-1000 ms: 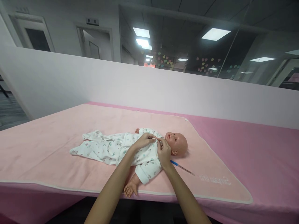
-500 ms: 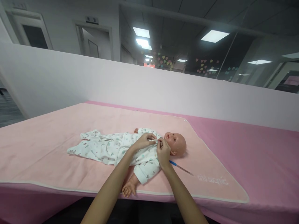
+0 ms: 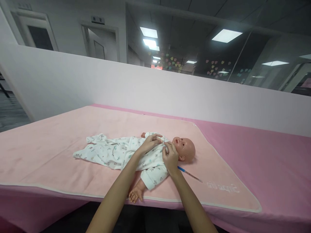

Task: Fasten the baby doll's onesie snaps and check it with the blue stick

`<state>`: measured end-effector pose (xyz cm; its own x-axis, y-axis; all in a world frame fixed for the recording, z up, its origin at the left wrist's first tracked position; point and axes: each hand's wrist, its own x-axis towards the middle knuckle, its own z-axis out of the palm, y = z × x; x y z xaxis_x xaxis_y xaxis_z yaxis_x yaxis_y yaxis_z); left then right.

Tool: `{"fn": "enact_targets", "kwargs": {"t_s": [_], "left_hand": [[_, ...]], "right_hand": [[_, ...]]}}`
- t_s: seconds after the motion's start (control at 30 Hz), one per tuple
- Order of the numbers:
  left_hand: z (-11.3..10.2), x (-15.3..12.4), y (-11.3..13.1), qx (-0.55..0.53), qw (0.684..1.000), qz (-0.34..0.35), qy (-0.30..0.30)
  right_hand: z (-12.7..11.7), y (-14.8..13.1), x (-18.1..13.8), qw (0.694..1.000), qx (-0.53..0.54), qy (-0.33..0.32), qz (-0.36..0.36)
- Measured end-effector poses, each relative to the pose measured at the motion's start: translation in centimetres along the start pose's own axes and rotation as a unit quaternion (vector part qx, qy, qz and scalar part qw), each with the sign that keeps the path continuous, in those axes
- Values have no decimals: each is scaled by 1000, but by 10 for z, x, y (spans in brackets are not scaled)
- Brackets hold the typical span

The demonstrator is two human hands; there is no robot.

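A baby doll (image 3: 186,149) lies on its back on a light pink blanket (image 3: 60,136), head to the right. It wears a white printed romper (image 3: 114,153). My left hand (image 3: 149,144) rests on the doll's chest with fingers curled on the romper fabric near the collar. My right hand (image 3: 170,157) pinches the romper's collar just below the doll's chin. The doll's bare hand (image 3: 136,195) sticks out of a sleeve near the blanket's front edge.
A thin blue-ended thermometer (image 3: 189,174) lies on the blanket to the right of my right wrist. The blanket covers a darker pink table (image 3: 267,155). A white partition wall (image 3: 145,87) runs behind the table.
My left hand's fingers have shifted slightly up onto the doll's chest. My right hand stays pinched at the collar. The doll has not moved.
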<state>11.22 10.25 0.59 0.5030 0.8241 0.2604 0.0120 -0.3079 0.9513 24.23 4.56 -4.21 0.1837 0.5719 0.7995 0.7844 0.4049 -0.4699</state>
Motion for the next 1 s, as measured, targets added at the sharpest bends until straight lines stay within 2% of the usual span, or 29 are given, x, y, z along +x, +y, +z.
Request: {"fn": "enact_targets", "kwargs": {"t_s": [0.1, 0.2, 0.27, 0.37, 0.43, 0.5, 0.57, 0.73, 0.87, 1.0], "left_hand": [[-11, 0, 2, -5, 999, -7, 37], [-18, -11, 5, 73, 997, -2, 13], [-19, -21, 6, 143, 989, 26, -10], [-19, -33, 5, 217, 973, 78, -10], [-19, -37, 3, 262, 960, 101, -1], [-20, -38, 2, 297, 947, 120, 5], [-21, -38, 1, 321, 937, 136, 7], [-24, -39, -1, 360, 922, 135, 39], [-26, -39, -1, 349, 928, 124, 41], [-23, -38, 0, 312, 943, 112, 22]], "right_hand": [[1, 2, -1, 1000, -12, -15, -11], [0, 4, -1, 1000, -17, -8, 5], [0, 3, 0, 1000, -21, 3, 2], [1, -3, 8, 998, -25, 4, -59], [4, -8, 15, 992, -22, -30, -117], [8, -11, 21, 986, -14, -77, -146], [13, -13, 23, 985, 2, -105, -133], [14, -7, 18, 987, 66, -114, -90], [11, -1, 14, 983, 86, -130, -96], [13, 0, 13, 987, 78, -115, -79]]}}
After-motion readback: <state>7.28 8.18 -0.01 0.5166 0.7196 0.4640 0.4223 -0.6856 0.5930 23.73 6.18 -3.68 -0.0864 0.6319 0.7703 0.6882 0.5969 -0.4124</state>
